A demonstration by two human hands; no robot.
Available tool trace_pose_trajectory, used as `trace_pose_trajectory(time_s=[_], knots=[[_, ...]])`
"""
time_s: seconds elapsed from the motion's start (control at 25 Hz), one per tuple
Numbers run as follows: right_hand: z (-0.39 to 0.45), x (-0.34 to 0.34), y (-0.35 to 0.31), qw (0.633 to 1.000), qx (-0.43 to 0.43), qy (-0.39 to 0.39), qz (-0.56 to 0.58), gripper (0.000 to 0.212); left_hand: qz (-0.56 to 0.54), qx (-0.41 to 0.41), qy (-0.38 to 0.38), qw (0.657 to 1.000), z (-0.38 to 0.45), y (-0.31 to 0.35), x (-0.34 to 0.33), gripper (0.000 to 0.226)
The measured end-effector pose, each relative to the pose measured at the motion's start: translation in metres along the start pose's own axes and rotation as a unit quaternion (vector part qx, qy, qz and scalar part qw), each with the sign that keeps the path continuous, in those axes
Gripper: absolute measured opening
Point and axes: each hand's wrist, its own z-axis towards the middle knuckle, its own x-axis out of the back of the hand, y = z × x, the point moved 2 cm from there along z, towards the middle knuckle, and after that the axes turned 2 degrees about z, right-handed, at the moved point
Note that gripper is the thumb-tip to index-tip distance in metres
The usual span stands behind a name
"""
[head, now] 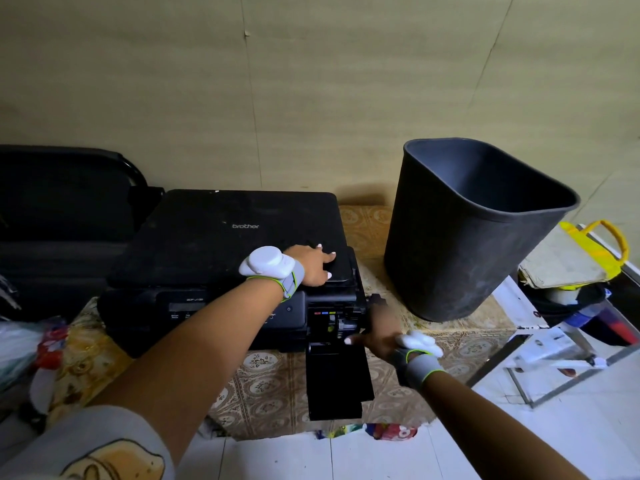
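On cloth (263, 375), printer (221, 237) crosswise, front nearward

One wide-angle camera, worn on the head, looks forward and steeply down over the person's own arms. It faces a beige wall (311, 81) at 12 o'clock. The black Brother printer (221, 244) fills the centre at arm's length. The left hand (313, 266) lies near mid-frame and the right hand (379, 336) at 5 o'clock of it. A dark waste bin (467, 254) stands at 2 o'clock, and white floor tiles (519, 427) are nearest at 5 o'clock.
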Motion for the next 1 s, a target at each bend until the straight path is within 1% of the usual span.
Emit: trace_pose_trajectory(time_s=[0.04, 0.12, 0.28, 0.4, 0.56, 0.72, 0.92, 1.0], knots=[[0.002, -0.004, 0.0, 1.0, -0.004, -0.005, 0.003, 0.067, 0.006, -0.001, 0.0, 1.0, 0.001, -0.001, 0.0, 0.057], [0.004, -0.008, -0.001, 1.0, -0.011, 0.003, 0.008, 0.065, 0.018, -0.01, 0.003, 1.0, 0.001, 0.0, 0.001, 0.057], [0.004, -0.008, -0.001, 0.999, -0.009, 0.024, -0.024, 0.061, 0.043, -0.026, 0.014, 0.999, 0.004, 0.001, 0.009, 0.057], [0.005, -0.008, -0.001, 0.999, -0.015, 0.03, -0.03, 0.056, 0.054, -0.023, 0.018, 0.998, 0.004, 0.002, 0.009, 0.056], [0.004, -0.009, -0.003, 0.999, -0.024, 0.029, -0.039, 0.055, 0.057, -0.021, 0.022, 0.998, 0.002, 0.004, 0.008, 0.056], [-0.002, -0.005, -0.007, 0.999, -0.048, 0.014, -0.003, 0.061, 0.05, -0.009, 0.016, 0.999, -0.001, 0.006, -0.002, 0.056], [-0.004, -0.007, -0.011, 0.999, -0.049, 0.004, 0.02, 0.061, 0.009, -0.012, 0.023, 1.0, -0.011, 0.007, -0.012, 0.056], [-0.005, -0.011, -0.008, 0.998, -0.053, -0.02, -0.011, 0.06, 0.001, -0.017, 0.027, 0.999, -0.015, 0.006, -0.015, 0.057]])
